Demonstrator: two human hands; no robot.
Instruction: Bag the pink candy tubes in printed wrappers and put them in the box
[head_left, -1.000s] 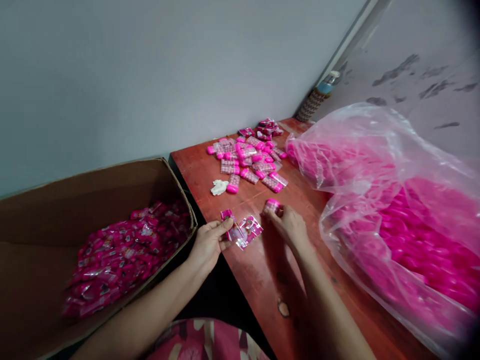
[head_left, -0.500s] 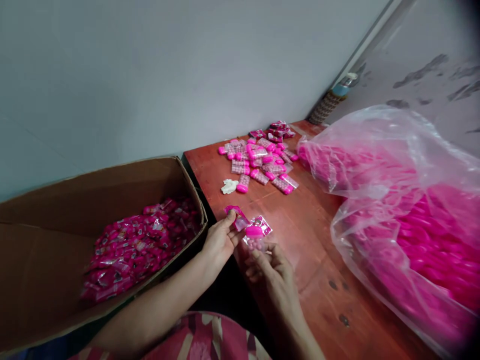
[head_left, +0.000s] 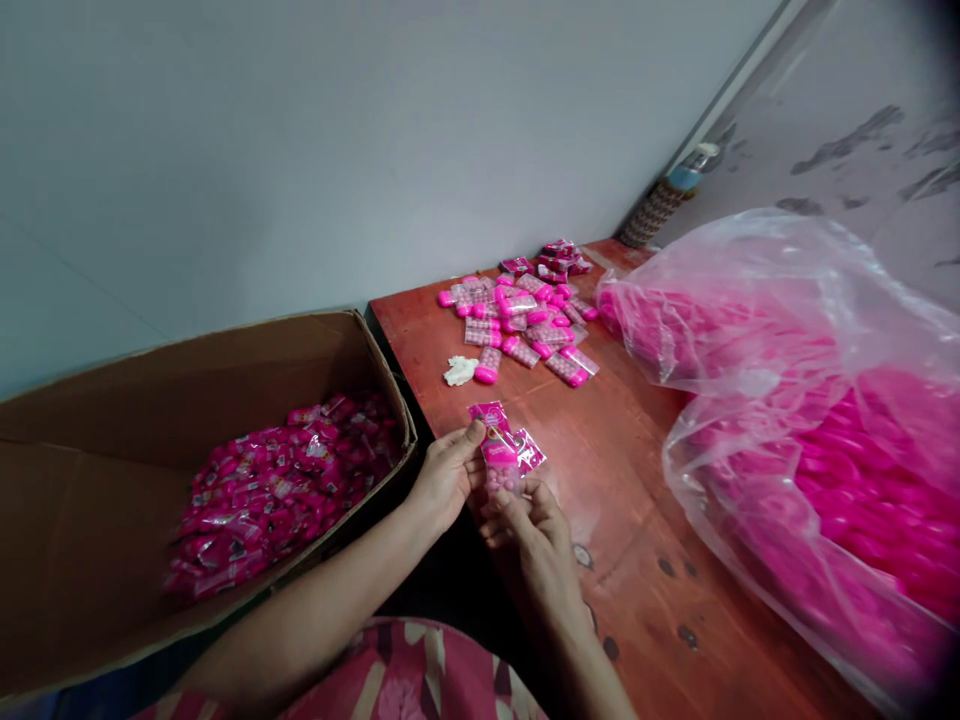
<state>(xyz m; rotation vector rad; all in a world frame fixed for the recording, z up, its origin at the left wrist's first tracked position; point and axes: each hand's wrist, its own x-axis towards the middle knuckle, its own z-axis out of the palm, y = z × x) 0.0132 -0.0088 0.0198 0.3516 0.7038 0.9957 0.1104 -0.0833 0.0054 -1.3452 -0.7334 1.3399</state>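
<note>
My left hand (head_left: 442, 478) pinches a small clear packet with a pink printed top (head_left: 489, 417) by its edge, at the near left corner of the red-brown table (head_left: 622, 520). My right hand (head_left: 534, 530) grips a small clear container with a pink cap (head_left: 501, 462) from below and holds it against the packet. Another pink packet (head_left: 529, 450) lies just to their right. Both hands are closed, side by side above the table's near edge.
A cardboard box (head_left: 90, 500) at my left holds several filled pink packets (head_left: 277, 490). Several pink-capped containers (head_left: 525, 320) and a white scrap (head_left: 459, 371) lie at the table's far end. A big clear plastic bag of pink items (head_left: 810, 440) fills the right side. Walls stand behind.
My right hand brought a pink-capped container from the table back to the packet in my left hand, and both hands now hold them together. The view shifted slightly.
</note>
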